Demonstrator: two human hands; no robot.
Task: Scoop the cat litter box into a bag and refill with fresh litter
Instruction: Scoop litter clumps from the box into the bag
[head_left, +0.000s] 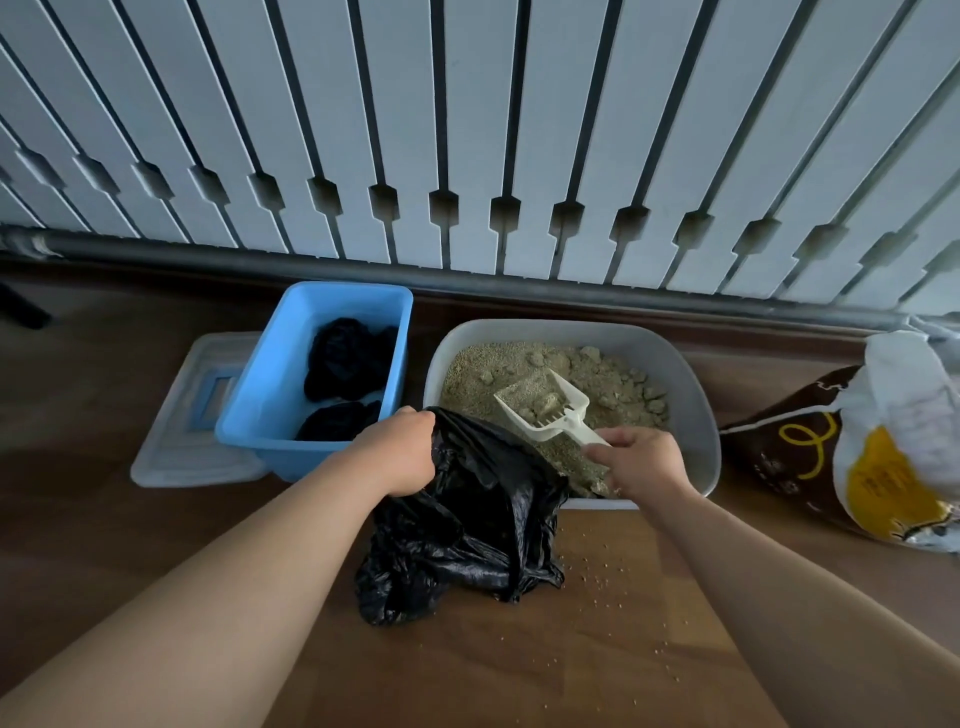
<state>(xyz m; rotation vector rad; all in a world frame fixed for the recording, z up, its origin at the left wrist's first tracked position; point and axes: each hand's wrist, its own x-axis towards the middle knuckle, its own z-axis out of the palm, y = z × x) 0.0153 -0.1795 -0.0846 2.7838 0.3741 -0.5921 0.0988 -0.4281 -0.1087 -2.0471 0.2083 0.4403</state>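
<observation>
A grey litter box (698, 410) sits on the wooden floor, filled with beige litter and several clumps (618, 379). My right hand (641, 460) grips the handle of a white slotted scoop (545, 408), which hovers over the litter with clumps and grains in it. My left hand (402, 449) grips the top edge of a black plastic bag (467, 525) that slumps on the floor against the box's near left corner. A brown, white and yellow litter sack (862, 457) lies to the right of the box.
A blue plastic tub (270, 395) holding black bags (348, 358) stands left of the litter box, on a clear lid (176, 457). A white slatted radiator (467, 130) and a grey pipe (311, 257) run along the back. Loose grains (613, 577) dot the floor.
</observation>
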